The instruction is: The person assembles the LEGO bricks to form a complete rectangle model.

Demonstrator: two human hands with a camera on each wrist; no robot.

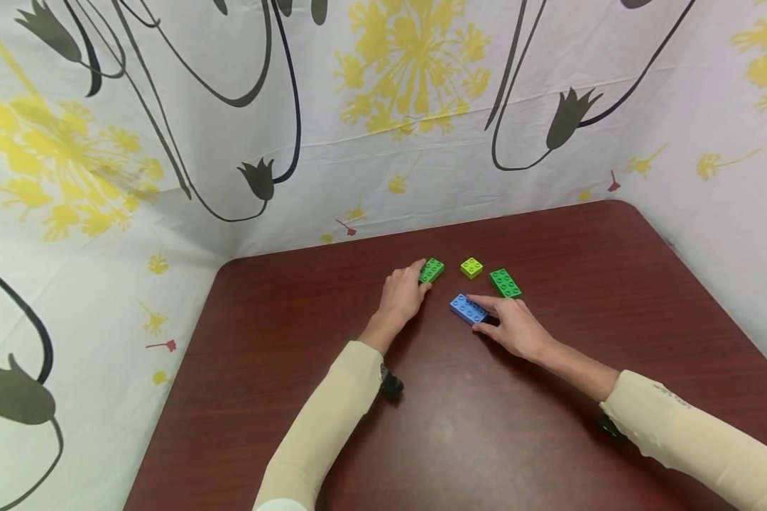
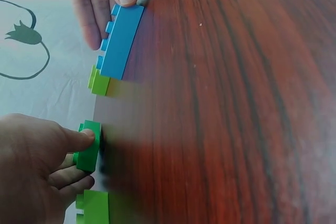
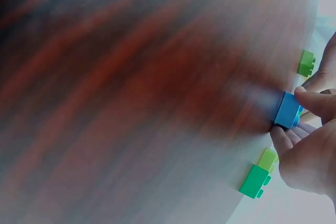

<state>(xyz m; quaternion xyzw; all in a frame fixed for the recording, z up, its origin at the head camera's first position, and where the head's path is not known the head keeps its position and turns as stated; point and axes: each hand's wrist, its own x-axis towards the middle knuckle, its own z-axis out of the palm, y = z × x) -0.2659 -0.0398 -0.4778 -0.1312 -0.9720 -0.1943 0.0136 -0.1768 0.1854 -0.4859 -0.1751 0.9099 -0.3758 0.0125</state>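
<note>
My left hand [image 1: 404, 292] grips a green toy building brick [image 1: 432, 270] by its sides. In the left wrist view the thumb lies against the held green brick [image 2: 88, 146]. My right hand [image 1: 518, 326] pinches a blue brick [image 1: 468, 309] between thumb and fingers, low over the table or on it; which, I cannot tell. In the right wrist view the thumb presses one side of the blue brick [image 3: 287, 109]. Behind the blue brick, a small lime brick [image 1: 471, 267] lies studs up. A second green brick [image 1: 506, 283] sits just beyond my right hand.
The bricks lie on a dark red wooden table [image 1: 281, 341]. Patterned white cloth [image 1: 319, 184] hangs along its back and sides. At the bottom of the left wrist view stands a light green brick [image 2: 96, 207], partly cut off by the frame.
</note>
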